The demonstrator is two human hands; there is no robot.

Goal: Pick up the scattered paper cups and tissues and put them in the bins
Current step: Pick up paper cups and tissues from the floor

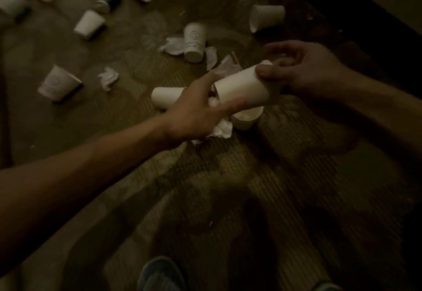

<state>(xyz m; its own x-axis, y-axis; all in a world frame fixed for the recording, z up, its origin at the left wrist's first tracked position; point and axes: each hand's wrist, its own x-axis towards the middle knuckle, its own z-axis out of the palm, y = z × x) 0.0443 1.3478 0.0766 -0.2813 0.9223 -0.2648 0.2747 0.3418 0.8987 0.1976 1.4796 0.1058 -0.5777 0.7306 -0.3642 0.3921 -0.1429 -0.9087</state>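
Holding one white paper cup [239, 87] on its side above the carpet [274, 176], the person has both hands curled on it. The left hand [196, 112] clasps one end between thumb and forefinger, and the right hand [303, 71] pinches the other. Eight more cups lie plainly on the floor, among them a printed cup [194, 41], a dark cup [108, 0] and an upright cup [246, 117] just under the hands. Further ones at the far left are too blurred to count. I make out at least four tissues, one crumpled tissue [108, 80] lying apart. One blue shoe [159, 274] shows below.
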